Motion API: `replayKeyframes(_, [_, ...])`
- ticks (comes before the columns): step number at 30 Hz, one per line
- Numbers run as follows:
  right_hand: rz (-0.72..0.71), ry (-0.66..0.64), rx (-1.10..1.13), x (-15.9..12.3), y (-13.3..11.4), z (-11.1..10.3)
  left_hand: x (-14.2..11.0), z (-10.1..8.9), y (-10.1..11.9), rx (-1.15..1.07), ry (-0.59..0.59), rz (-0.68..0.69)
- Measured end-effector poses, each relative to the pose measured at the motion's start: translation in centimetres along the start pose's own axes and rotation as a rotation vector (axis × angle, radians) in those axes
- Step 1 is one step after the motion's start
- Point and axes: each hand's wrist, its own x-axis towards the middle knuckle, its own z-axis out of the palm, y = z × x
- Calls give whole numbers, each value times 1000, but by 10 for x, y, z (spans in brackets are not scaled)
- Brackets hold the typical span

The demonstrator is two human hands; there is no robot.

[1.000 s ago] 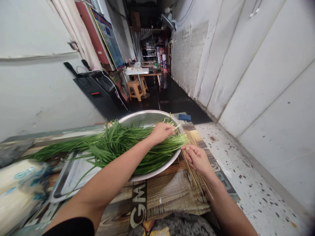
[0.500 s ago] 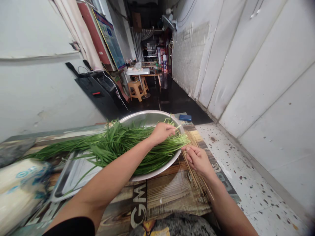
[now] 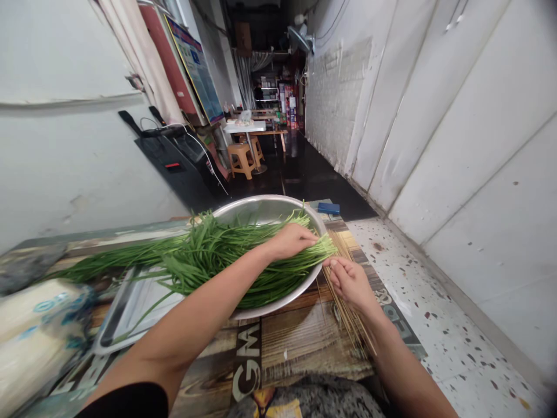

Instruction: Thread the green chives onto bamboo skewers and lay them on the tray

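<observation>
Long green garlic chives [image 3: 226,249] fill a wide metal basin [image 3: 278,306], their pale stem ends [image 3: 324,247] over its right rim. My left hand [image 3: 295,239] reaches across the basin, fingers closed on chive stems near those ends. Just right of the rim, my right hand [image 3: 350,283] is closed in a pinch, fingertips close to the stem ends. A thin bamboo skewer [image 3: 369,342] seems to run back from this hand, though the grip hides most of it. More bamboo skewers [image 3: 343,310] lie on the table beneath it.
Left of the basin are a white tray [image 3: 104,342] and a plastic-wrapped pale bundle [image 3: 39,325]. A blue box [image 3: 328,208] lies at the far edge of the wood-patterned table [image 3: 300,342]. Beyond stand stools [image 3: 241,158] and a small table [image 3: 246,126].
My left hand has moved slightly right and down, onto the stems by the rim; the single stem at its fingertips no longer shows apart. My right hand has stayed nearly still.
</observation>
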Motion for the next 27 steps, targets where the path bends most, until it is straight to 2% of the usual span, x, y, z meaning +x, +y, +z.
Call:
replayKeyframes(2, [-6,-1,-13,0,1,0,0,-4,1,13,-74,49])
replayKeyframes(3, [-7,-1,-16,1,1,0,1,-6,0,23,-71,40])
replayKeyframes(6, [-4,2,-20,2,1,-1,5,-9,-10,119,73,-92])
replayKeyframes(8, [2,4,-19,2,1,-1,9,-7,-20,233,121,-160])
replayKeyframes(12, [2,5,-27,2,1,-1,14,3,-31,417,19,-163])
replayKeyframes(15, [0,-4,-33,1,0,0,15,7,-31,444,13,-179])
replayKeyframes(19, [5,-7,-33,1,0,-1,17,5,-30,368,143,-209])
replayKeyframes(22, [3,3,-39,1,1,-1,17,3,-33,196,266,-234])
replayKeyframes(24, [-2,8,-44,1,1,-2,17,3,-33,31,303,-253])
replayKeyframes(27, [-2,4,-44,1,0,-1,16,6,-28,-122,297,-242])
